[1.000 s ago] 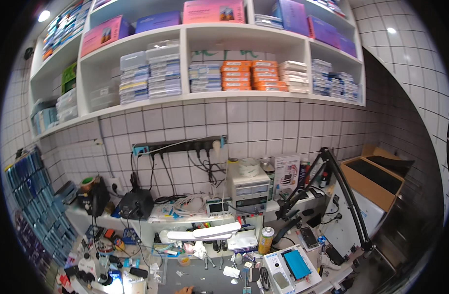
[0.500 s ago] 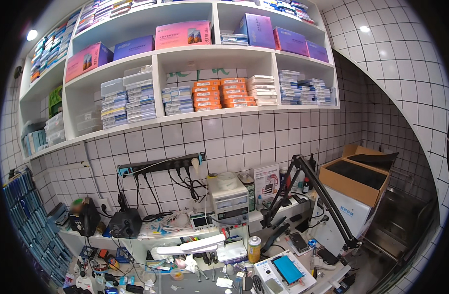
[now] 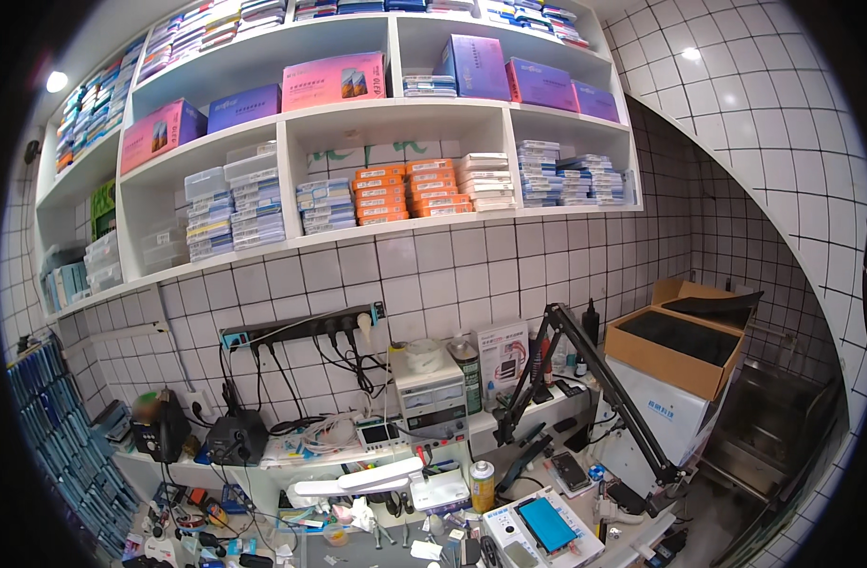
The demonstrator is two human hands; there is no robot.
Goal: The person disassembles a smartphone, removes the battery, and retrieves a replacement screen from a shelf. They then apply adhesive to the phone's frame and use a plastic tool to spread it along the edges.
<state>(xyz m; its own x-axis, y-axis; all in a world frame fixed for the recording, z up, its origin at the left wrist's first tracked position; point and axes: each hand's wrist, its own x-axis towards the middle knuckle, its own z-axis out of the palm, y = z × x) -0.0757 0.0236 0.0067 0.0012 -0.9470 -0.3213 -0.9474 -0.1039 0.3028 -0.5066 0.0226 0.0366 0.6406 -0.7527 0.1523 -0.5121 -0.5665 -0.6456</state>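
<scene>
Neither of my hands is in view. Along the lower edge is a cluttered workbench with a grey mat (image 3: 365,555) on it. Right of the mat sits a white bench device with a bright blue pad (image 3: 547,523) on top. Behind the device stands a yellow spray can (image 3: 482,489) with a white cap. A white lamp head (image 3: 360,479) stretches over the back of the mat. Small tools, scraps and a small orange-tinted round dish (image 3: 335,536) lie around it.
White wall shelves (image 3: 396,123) hold stacked flat boxes and pink-purple cartons. Below them are a power strip (image 3: 301,327) and a bench power supply (image 3: 430,398). A black jointed arm (image 3: 604,379) rises at right, before an open cardboard box (image 3: 678,346). Blue racks (image 3: 64,445) stand left.
The whole view has shifted: shelves and bench appear slightly farther left and a little lower, and more of the upper shelf shows. No object has visibly moved on the bench.
</scene>
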